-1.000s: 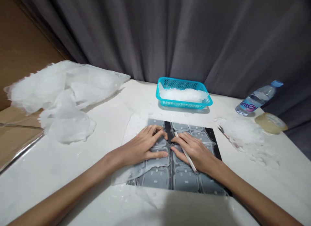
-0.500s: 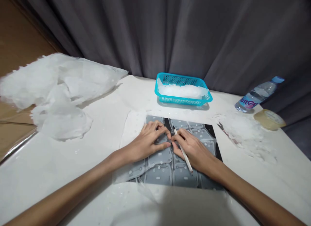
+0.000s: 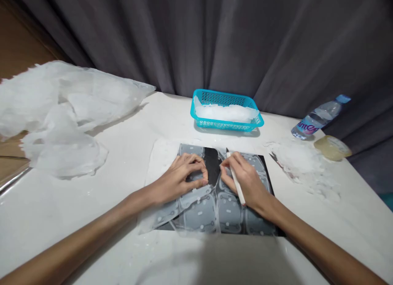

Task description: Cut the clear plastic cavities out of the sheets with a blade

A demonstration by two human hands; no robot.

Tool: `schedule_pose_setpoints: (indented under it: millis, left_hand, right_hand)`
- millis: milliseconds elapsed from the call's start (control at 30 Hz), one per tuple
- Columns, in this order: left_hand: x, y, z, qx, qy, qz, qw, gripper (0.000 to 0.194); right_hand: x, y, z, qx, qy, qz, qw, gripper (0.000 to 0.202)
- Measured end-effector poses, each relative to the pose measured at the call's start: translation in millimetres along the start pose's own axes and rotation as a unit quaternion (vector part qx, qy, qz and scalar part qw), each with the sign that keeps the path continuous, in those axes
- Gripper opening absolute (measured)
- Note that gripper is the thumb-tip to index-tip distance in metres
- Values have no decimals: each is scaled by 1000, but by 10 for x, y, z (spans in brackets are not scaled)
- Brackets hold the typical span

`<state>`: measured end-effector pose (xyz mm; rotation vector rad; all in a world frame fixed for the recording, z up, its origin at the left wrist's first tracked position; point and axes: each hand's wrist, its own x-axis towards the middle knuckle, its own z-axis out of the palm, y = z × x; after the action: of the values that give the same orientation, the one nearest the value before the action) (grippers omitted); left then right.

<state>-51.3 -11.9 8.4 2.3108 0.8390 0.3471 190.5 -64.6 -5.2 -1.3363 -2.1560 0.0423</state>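
Note:
A black sheet lies on the white table, covered with translucent film marked with rounded grey panels. My left hand pinches the film left of a bare black strip, thumb and index finger together. To the right of that strip, my right hand pinches the film's other edge. A white pen-like tool with a dark tip rests in the right hand, slanting across the palm. The film bunches up below the strip, between the two hands.
A turquoise basket holding white film stands behind the sheet. Crumpled film lies at the left. On the right are a water bottle, a tape roll, scissors and film scraps.
My hands have moved apart, the left one leftward and the right one slightly rightward. The film between them has parted, and a wide black strip now shows. The view has shifted slightly.

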Motion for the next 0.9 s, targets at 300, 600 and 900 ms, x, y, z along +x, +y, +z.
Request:
schedule_pose_setpoints:
  millis: [300, 600, 900]
  left_hand:
    - [10, -63, -98, 148, 80, 67, 983, 23]
    - [-80, 268, 19, 71, -15, 127, 989, 37]
    - [-47, 231, 68, -64, -74, 47, 994, 29]
  right_hand:
    - [-27, -103, -200, 122, -108, -111, 980, 26]
    - [-234, -54, -215, 91, -132, -74, 984, 16]
    - [-260, -150, -181, 80, -115, -72, 987, 7]
